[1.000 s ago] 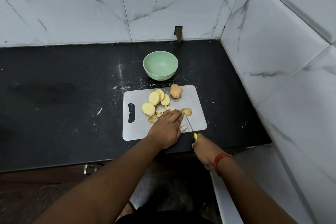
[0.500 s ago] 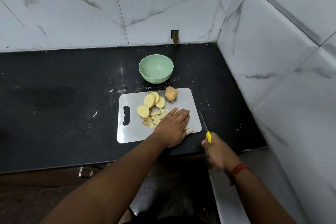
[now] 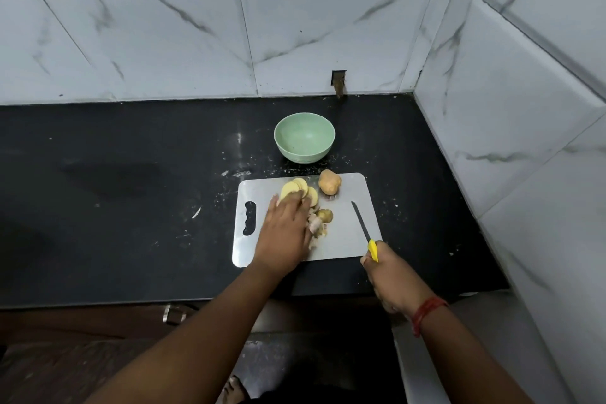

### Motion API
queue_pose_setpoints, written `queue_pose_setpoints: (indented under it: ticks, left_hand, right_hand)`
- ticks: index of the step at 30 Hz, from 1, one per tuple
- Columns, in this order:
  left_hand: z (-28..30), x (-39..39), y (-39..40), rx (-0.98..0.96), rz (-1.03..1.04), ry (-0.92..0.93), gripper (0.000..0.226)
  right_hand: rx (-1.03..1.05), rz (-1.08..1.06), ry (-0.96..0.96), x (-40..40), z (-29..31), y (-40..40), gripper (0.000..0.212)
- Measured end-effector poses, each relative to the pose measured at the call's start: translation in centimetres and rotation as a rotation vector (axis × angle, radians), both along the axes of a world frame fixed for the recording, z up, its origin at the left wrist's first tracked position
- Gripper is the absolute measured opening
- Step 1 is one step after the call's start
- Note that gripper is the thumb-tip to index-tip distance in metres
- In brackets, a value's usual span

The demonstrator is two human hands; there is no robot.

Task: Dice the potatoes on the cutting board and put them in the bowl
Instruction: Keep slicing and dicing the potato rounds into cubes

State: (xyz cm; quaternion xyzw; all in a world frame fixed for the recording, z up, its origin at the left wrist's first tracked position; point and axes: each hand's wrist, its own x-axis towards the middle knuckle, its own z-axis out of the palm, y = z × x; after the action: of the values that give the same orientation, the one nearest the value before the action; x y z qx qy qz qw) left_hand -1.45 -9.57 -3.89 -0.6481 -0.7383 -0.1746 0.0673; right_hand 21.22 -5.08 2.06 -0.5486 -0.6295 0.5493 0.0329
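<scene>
A white cutting board [image 3: 347,233] lies on the black counter. On it are round potato slices [image 3: 300,188], a whole potato [image 3: 329,182] at the far edge and a potato end piece [image 3: 325,215] with small diced bits beside it. My left hand [image 3: 287,233] lies flat over the slices and diced bits, fingers straight, hiding most of them. My right hand [image 3: 388,279] grips the yellow handle of a knife [image 3: 362,225], whose blade rests over the board's right part. An empty green bowl [image 3: 304,137] stands just behind the board.
Marble-tiled walls close the counter at the back and right. The black counter [image 3: 131,190] stretches wide to the left of the board, with white crumbs scattered near it. The counter's front edge runs under my forearms.
My left hand slid left and forward across the board onto the slices, uncovering the end piece. My right hand brought the knife back over the board's right side. The camera tilted up.
</scene>
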Motion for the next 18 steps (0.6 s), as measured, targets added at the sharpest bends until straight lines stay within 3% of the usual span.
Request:
queue_pose_setpoints:
  ticks: [4,8,11,18]
  left_hand:
    - [-0.2,-3.2,-0.6,-0.061,0.200,-0.072,0.056]
    - [-0.3,-4.5,-0.1,-0.215,0.154,-0.063,0.047]
    - [-0.2,-5.1,0.2,-0.277,0.142,-0.004,0.058]
    - [-0.8,-6.3,0.3,-0.177,0.111,0.006,0.056]
  right_hand:
    - [0.000,0.011,0.008,-1.6,-0.1,0.1,0.015]
    - [0.010,0.030,0.001,-2.8,-0.5,0.0,0.016]
    - [0.045,0.048,-0.028,-3.3,-0.6,0.2,0.017]
    - [0.066,0.057,-0.051,-3.4,-0.7,0.6,0.015]
